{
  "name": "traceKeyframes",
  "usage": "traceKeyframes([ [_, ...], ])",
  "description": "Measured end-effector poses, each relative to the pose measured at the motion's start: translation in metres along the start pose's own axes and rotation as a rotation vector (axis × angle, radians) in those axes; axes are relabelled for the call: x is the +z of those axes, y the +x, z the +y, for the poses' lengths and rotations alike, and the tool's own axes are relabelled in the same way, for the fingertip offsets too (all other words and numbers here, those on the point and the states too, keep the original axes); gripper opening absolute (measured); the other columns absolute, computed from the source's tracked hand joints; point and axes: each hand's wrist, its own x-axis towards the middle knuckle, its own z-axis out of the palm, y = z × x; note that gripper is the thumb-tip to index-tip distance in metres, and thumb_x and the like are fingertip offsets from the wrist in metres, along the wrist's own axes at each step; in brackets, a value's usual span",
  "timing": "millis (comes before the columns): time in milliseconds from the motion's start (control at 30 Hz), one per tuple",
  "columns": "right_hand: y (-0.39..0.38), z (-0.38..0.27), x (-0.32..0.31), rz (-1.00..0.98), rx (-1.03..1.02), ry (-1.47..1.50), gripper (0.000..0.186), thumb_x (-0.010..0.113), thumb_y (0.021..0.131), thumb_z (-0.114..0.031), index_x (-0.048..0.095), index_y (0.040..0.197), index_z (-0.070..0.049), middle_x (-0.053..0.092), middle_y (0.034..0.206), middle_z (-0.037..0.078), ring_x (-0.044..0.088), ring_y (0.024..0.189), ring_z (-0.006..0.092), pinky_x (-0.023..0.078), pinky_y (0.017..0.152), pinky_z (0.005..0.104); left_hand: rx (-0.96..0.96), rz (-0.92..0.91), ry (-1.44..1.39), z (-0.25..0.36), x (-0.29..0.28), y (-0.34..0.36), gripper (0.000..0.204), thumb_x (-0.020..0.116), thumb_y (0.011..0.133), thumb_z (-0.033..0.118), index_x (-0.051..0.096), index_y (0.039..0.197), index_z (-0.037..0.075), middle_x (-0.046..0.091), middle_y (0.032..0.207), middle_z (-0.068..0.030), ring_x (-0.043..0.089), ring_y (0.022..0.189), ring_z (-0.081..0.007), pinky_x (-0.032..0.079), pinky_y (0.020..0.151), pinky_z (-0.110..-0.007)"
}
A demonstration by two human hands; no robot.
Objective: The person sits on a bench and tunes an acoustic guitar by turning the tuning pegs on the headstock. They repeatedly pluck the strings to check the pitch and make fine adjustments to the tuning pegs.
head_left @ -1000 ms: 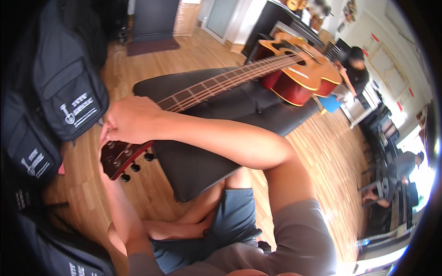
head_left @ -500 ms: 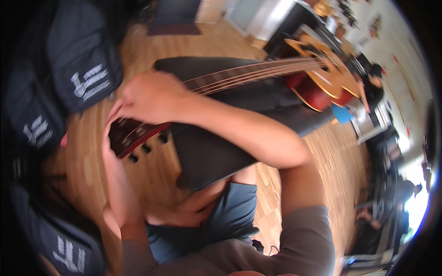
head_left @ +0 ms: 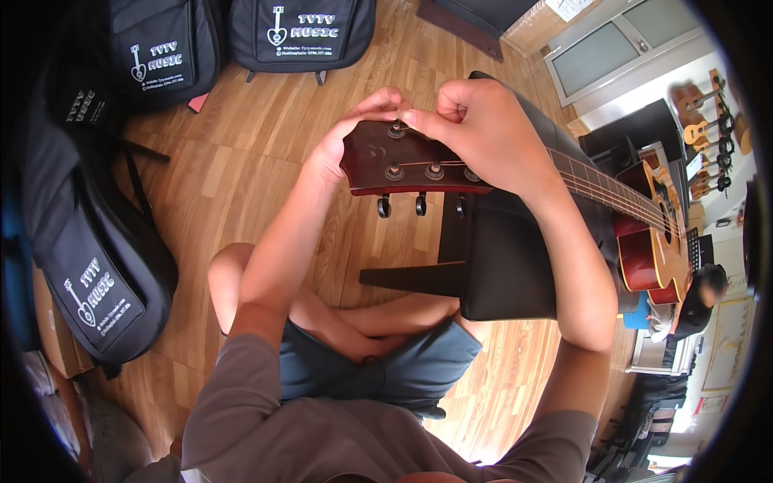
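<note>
An acoustic guitar point(head_left: 680, 270) lies on its back along a black padded bench point(head_left: 515, 278). Its dark red headstock point(head_left: 378, 153) points toward my left, past the bench's end. My left hand point(head_left: 348, 125) wraps the headstock's far left corner, fingers bent along its far edge. Over the nut end, my right hand point(head_left: 495, 129) is closed, with its thumb reaching to a tuning post point(head_left: 398, 127) close to the left fingertips. Whatever the right fingers pinch is too small or hidden to name. Several tuning pegs point(head_left: 421, 204) stick out along the near edge.
Black padded instrument bags point(head_left: 302, 32) stand at the far left, and another bag point(head_left: 105, 282) leans at the left. A bench leg point(head_left: 411, 279) is below the headstock. Small guitars point(head_left: 700, 133) hang on the right wall. Another person point(head_left: 700, 302) is at far right.
The view has swung left, so the guitar and bench appear farther right. My right hand has come off the headstock's end and its thumb now meets a tuning post beside the left fingers.
</note>
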Motion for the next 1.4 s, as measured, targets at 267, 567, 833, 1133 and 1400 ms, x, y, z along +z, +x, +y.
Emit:
traceKeyframes([
  [267, 0.001, 0.003, -0.001, 0.022, -0.021, -0.006, 0.048, 0.076, 0.085, -0.034, 0.054, 0.063, 0.002, 0.054, 0.058, 0.014, 0.053, 0.053, 0.0258, 0.045, 0.056, 0.0382, -0.141, 0.226, -0.219, -0.018, -0.022, 0.001, 0.039, 0.067, 0.09, 0.008, 0.053, 0.126, 0.011, 0.068, 0.106, -0.0116, 0.071, 0.094, -0.0231, 0.063, 0.078, -0.036],
  [567, -0.001, 0.001, 0.0, 0.009, 0.001, 0.017, 0.046, 0.076, 0.085, -0.034, 0.055, 0.063, 0.001, 0.054, 0.056, 0.013, 0.055, 0.053, 0.0264, 0.045, 0.056, 0.0378, -0.107, 0.157, 0.265, 0.019, 0.024, 0.002, 0.031, 0.066, 0.094, 0.011, 0.056, 0.123, 0.009, 0.069, 0.095, -0.0048, 0.069, 0.083, -0.0118, 0.058, 0.069, -0.025],
  [833, -0.001, -0.002, -0.004, 0.008, 0.014, -0.017, 0.044, 0.076, 0.085, -0.035, 0.058, 0.065, 0.001, 0.059, 0.062, 0.014, 0.059, 0.057, 0.0284, 0.047, 0.058, 0.0393, 0.025, -0.036, -0.049, -0.003, -0.012, 0.006, 0.024, 0.062, 0.095, 0.012, 0.056, 0.118, 0.01, 0.063, 0.114, -0.0076, 0.067, 0.1, -0.0192, 0.057, 0.084, -0.032],
  [1133, 0.0, -0.002, -0.003, 0.005, 0.015, -0.02, 0.042, 0.075, 0.085, -0.033, 0.059, 0.065, 0.0, 0.061, 0.062, 0.014, 0.061, 0.058, 0.0283, 0.048, 0.058, 0.0388, -0.2, 0.156, -0.342, -0.025, -0.057, 0.001, 0.035, 0.071, 0.088, 0.007, 0.053, 0.118, 0.012, 0.062, 0.115, -0.0071, 0.067, 0.101, -0.0223, 0.06, 0.084, -0.035],
  [1400, -0.001, 0.003, 0.0, 0.02, -0.006, -0.016, 0.044, 0.074, 0.087, -0.033, 0.057, 0.062, -0.002, 0.057, 0.053, 0.012, 0.059, 0.05, 0.024, 0.047, 0.054, 0.0364, -0.058, 0.027, 0.095, 0.003, -0.016, 0.003, 0.03, 0.073, 0.088, 0.012, 0.057, 0.114, 0.011, 0.066, 0.097, -0.0052, 0.068, 0.087, -0.0131, 0.058, 0.072, -0.027],
])
